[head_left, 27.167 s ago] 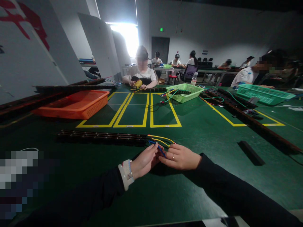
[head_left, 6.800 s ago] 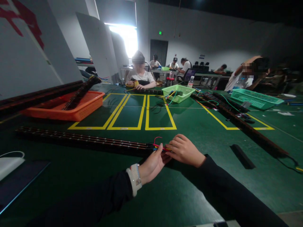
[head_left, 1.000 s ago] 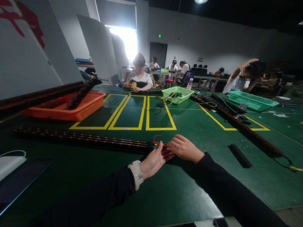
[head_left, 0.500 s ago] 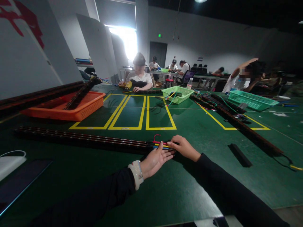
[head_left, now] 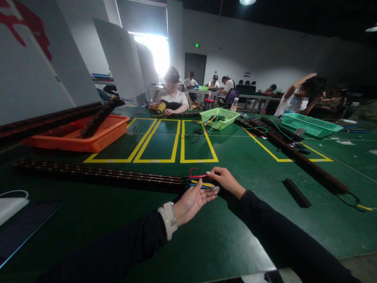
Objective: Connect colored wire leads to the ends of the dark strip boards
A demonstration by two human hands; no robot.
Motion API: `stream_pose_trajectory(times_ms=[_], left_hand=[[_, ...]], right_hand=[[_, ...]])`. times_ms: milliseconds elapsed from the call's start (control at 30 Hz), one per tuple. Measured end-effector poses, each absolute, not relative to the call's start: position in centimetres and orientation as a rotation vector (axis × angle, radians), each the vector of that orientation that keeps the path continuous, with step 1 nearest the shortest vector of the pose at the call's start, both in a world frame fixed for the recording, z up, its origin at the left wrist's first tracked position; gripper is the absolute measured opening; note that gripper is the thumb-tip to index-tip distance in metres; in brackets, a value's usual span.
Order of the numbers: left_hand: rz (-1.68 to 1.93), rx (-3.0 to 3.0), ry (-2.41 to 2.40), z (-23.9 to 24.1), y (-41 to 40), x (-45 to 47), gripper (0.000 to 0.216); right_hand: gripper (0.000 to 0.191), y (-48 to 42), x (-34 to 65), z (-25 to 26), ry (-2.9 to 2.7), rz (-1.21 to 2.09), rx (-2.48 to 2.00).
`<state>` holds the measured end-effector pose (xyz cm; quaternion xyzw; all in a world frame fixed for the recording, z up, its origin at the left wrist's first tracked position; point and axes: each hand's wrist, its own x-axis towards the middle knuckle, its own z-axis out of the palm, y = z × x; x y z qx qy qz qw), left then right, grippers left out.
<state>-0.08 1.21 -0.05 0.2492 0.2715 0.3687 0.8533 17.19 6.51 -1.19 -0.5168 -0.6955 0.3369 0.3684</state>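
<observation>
A long dark strip assembly [head_left: 100, 175] with rows of shiny points lies across the green table, its wire end toward my hands. My left hand [head_left: 193, 202] is palm up under that end, thumb pressed on the yellow wire [head_left: 200, 183] and the blue wire [head_left: 196, 186]. Bare metallic wire ends [head_left: 216, 188] rest over its fingertips. My right hand [head_left: 225, 180] pinches the tip of the red wire [head_left: 198, 176], held apart from the others. A thin red strand curls up beside it.
An orange basket [head_left: 110, 133] stands at the left, green baskets [head_left: 220, 122] farther back. Another dark strip [head_left: 309, 167] runs along the right, near a short black piece [head_left: 296, 192]. A dark flat device [head_left: 26, 228] lies front left. A person [head_left: 172, 94] sits opposite by a yellow drill [head_left: 160, 108].
My right hand has lifted slightly, drawing the red wire up and away from the yellow and blue wires. Their metallic ends now show on my left fingers.
</observation>
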Motion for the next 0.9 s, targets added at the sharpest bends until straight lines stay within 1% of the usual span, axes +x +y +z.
stream_pose_trajectory(times_ms=[167, 333, 500, 700, 900], left_hand=[[0.79, 0.51, 0.553, -0.2, 1.3, -0.1, 0.043], [0.8, 0.503, 0.566, 0.3, 1.1, -0.2, 0.036], [0.796, 0.497, 0.58, 0.5, 1.0, -0.2, 0.034], [0.804, 0.529, 0.576, 0.0, 1.1, -0.1, 0.043], [0.786, 0.567, 0.589, 0.2, 1.1, -0.2, 0.045]], right_hand=[[0.05, 5.7, 19.0, -0.3, -2.0, 0.823, -1.351], [0.041, 4.9, 19.5, 0.9, -2.304, 0.879, -1.123], [0.037, 4.5, 19.0, 1.2, -2.339, 0.823, -1.143], [0.034, 4.6, 18.6, 0.8, -2.25, 0.521, -1.282], [0.034, 5.1, 18.2, 0.6, -2.237, 0.156, -1.298]])
